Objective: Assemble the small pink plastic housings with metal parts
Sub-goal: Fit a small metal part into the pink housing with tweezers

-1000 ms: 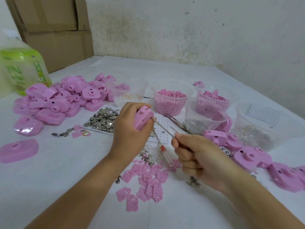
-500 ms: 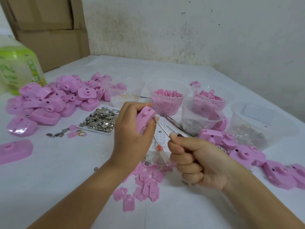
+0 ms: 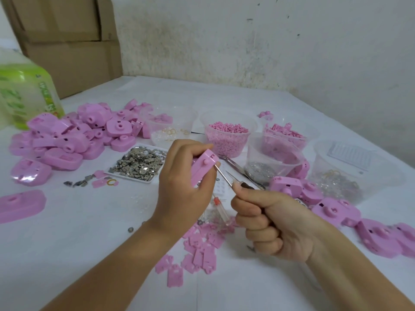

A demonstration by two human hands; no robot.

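My left hand (image 3: 183, 182) grips a small pink plastic housing (image 3: 203, 167) above the middle of the table, edge turned toward me. My right hand (image 3: 269, 223) is curled in a fist round a thin metal tool (image 3: 223, 177). The tool's shaft points up and left, and its tip touches the housing's right edge. A white tray of small metal parts (image 3: 139, 163) lies just left of my left hand. Flat pink cover plates (image 3: 202, 250) are scattered on the table below both hands.
A heap of pink housings (image 3: 74, 140) sits at the left, more housings (image 3: 336, 209) at the right. Clear tubs hold pink pellets (image 3: 228, 135), pink bits (image 3: 285, 133) and metal pieces (image 3: 261, 169). Tweezers (image 3: 235, 164), a small red-handled screwdriver (image 3: 221, 212), a green bottle (image 3: 24, 97) and cardboard boxes (image 3: 67, 41) stand around.
My right hand has closed into a tighter fist round the tool and drawn nearer the housing. The left hand has kept the housing almost in place.
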